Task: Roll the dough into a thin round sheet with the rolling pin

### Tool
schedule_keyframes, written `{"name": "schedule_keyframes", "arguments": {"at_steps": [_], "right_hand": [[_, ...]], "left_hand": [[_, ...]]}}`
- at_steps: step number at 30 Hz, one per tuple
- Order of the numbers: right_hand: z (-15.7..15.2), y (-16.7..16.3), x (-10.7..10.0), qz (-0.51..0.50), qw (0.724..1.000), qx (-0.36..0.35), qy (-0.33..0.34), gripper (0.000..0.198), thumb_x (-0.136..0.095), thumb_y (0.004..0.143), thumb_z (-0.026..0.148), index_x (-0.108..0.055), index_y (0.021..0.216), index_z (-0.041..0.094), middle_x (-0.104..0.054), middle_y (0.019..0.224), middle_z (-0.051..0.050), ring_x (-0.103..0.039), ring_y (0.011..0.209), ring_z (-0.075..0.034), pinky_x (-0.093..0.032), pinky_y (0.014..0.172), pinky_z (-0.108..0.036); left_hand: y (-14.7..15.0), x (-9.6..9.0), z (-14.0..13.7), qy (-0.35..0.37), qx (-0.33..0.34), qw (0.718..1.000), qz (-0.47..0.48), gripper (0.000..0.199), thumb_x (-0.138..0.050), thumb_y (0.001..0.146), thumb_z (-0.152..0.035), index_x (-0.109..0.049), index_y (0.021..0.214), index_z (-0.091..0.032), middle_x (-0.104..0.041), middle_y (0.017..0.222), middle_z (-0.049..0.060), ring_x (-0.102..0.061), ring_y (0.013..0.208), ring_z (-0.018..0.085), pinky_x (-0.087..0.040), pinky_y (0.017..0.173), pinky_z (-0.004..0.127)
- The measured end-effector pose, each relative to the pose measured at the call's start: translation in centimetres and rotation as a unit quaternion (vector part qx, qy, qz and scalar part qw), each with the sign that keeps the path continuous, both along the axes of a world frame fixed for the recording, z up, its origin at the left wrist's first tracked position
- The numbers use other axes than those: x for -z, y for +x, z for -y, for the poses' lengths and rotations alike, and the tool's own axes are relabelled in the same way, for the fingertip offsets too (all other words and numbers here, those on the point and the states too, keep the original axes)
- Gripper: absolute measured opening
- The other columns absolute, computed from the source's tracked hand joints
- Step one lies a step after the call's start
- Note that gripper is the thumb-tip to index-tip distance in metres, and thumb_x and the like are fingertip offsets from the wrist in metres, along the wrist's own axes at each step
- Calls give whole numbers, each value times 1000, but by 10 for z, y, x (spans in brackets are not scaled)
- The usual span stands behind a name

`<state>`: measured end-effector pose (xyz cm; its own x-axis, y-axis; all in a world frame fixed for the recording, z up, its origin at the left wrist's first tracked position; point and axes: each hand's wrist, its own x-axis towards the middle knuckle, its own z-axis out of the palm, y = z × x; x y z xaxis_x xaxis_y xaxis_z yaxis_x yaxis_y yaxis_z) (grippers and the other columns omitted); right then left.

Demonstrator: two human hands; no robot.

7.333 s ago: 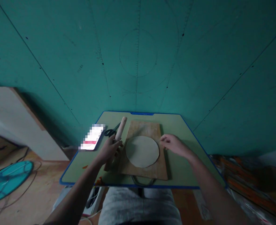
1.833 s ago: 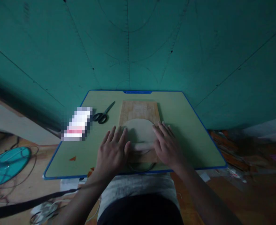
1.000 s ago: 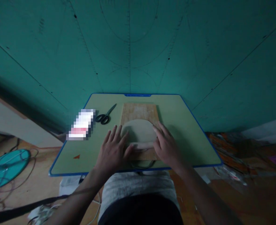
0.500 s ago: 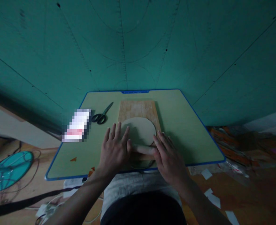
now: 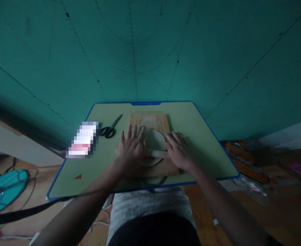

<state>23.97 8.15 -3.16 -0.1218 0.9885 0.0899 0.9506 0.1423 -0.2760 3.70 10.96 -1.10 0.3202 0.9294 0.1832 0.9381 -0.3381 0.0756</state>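
A pale rolling pin (image 5: 157,154) lies crosswise over a flat round sheet of dough (image 5: 155,138). Under the dough is a wooden board (image 5: 148,118), dusted pale at its far end. My left hand (image 5: 132,147) presses flat over the pin's left end, fingers stretched and spread forward. Over the right end rests my right hand (image 5: 178,149), fingers extended with the palm down. Both palms hide the pin's ends. Part of the dough shows on the near side of the pin.
Black-handled scissors (image 5: 109,131) and a blurred-out bright rectangle (image 5: 84,138) lie left on the blue-edged table (image 5: 201,147). A small orange-brown scrap (image 5: 78,176) is nearer me. A green wall (image 5: 150,51) rises behind. Cables and a turquoise round object (image 5: 7,189) are on the floor.
Both hands and the rolling pin have moved forward, away from me, over the dough. More dough now shows on the near side of the pin. The view has shifted slightly.
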Motion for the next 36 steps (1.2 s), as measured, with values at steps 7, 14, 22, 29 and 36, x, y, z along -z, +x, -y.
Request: {"name": "schedule_keyframes", "arguments": {"at_steps": [7, 14, 22, 29, 36], "right_hand": [[54, -6, 12, -39, 989, -38, 140, 48, -34, 102, 29, -49, 144, 10, -51, 148, -22, -43, 142, -31, -40, 114, -56], [64, -10, 11, -50, 989, -10, 135, 48, -33, 101, 26, -51, 144, 13, -56, 145, -18, -45, 141, -30, -38, 116, -55], [5, 10, 9, -6, 999, -1, 32, 51, -35, 99, 25, -47, 148, 16, -47, 153, -18, -40, 145, -32, -31, 117, -60], [-46, 17, -1, 25, 998, 54, 5, 55, -38, 98, 27, -41, 151, 11, -45, 154, -20, -37, 146, -33, -25, 118, -61], [-13, 17, 0, 72, 996, 56, 10, 55, -34, 97, 20, -41, 151, 9, -45, 155, -19, -37, 146, -30, -24, 120, -55]], "left_hand": [[-15, 9, 43, 70, 32, 997, 13, 49, -42, 96, -28, -55, 141, -14, -50, 150, 20, -40, 144, 38, -37, 112, 58], [-3, 4, 38, 64, 11, 998, 5, 47, -40, 98, -31, -57, 139, -15, -53, 149, 19, -42, 142, 40, -35, 111, 64], [16, 6, -3, 38, 39, 998, 25, 53, -36, 102, -42, -53, 144, -15, -49, 151, 19, -34, 146, 40, -30, 113, 65], [35, -6, -31, -10, -18, 1000, 14, 56, -39, 103, -45, -53, 143, -8, -48, 150, 25, -36, 145, 43, -35, 111, 63], [5, 5, 35, 59, 82, 995, 8, 55, -45, 100, -50, -56, 138, -11, -50, 149, 23, -41, 142, 40, -40, 111, 57]]}}
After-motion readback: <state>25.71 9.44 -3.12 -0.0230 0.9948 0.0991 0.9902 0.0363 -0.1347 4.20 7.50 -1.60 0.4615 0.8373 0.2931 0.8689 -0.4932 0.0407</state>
